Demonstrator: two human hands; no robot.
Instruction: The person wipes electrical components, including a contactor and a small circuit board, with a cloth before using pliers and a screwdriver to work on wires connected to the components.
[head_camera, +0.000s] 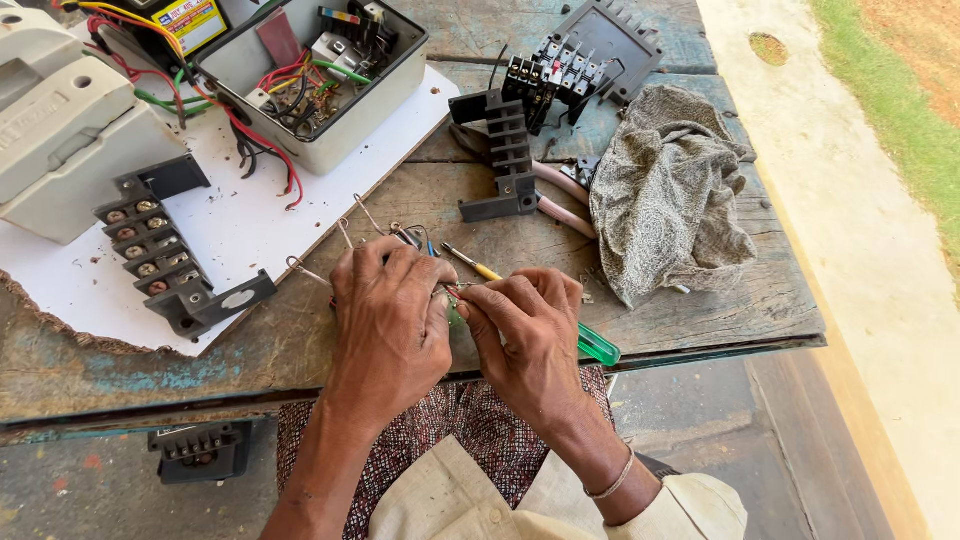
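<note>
My left hand (388, 318) and my right hand (525, 335) meet over the front edge of a worn wooden table (700, 310). Between their fingertips they pinch a small bundle of thin wires (452, 293), red and green showing. Bare wire ends (352, 222) stick up past my left hand's knuckles. A screwdriver with a green transparent handle (598, 346) lies under my right hand, its yellow shaft and tip (472, 263) pointing away from me.
A black terminal block (160, 255) rests on a white sheet (255, 215) at left, beside a grey housing (60, 130). An open grey box full of wiring (315, 75) stands behind. Another black terminal strip (508, 155), pliers (565, 200), a contactor part (570, 60) and a grey rag (668, 190) lie right.
</note>
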